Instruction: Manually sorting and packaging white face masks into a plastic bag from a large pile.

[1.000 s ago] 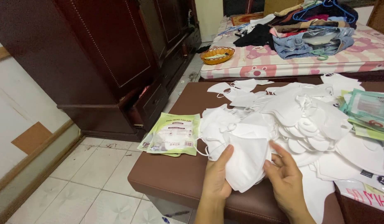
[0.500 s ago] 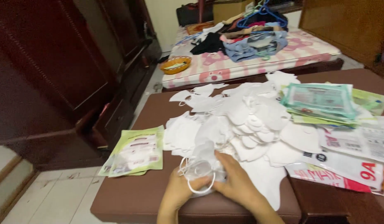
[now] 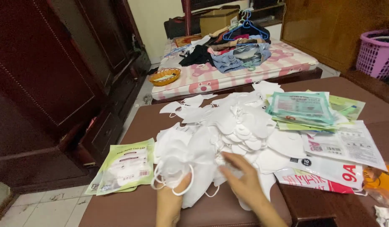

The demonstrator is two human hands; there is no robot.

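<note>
A white face mask [image 3: 177, 168] lies at the near left edge of a large heap of white masks [image 3: 232, 126] on a brown padded bench [image 3: 131, 206]. The left hand [image 3: 171, 199] pinches this mask from below, thumb and fingers closed on its lower edge, its ear loops hanging over the thumb. Just to the right, the right hand [image 3: 244, 185] lies flat on the heap with fingers spread and open, gripping nothing. To the left of the heap a pale green rectangular mask packet [image 3: 125, 166] lies flat near the bench edge. On the right lie white and red flat wrappers [image 3: 328, 168], and farther back a stack of teal and green packets [image 3: 303, 109]. Beyond the bench, a pink patterned mattress [image 3: 253, 73] carries heaped clothes [image 3: 232, 50] and an orange bowl [image 3: 164, 76]. A dark wooden wardrobe [image 3: 56, 75] stands at the left, and a purple basket [image 3: 377, 52] at the far right.
</note>
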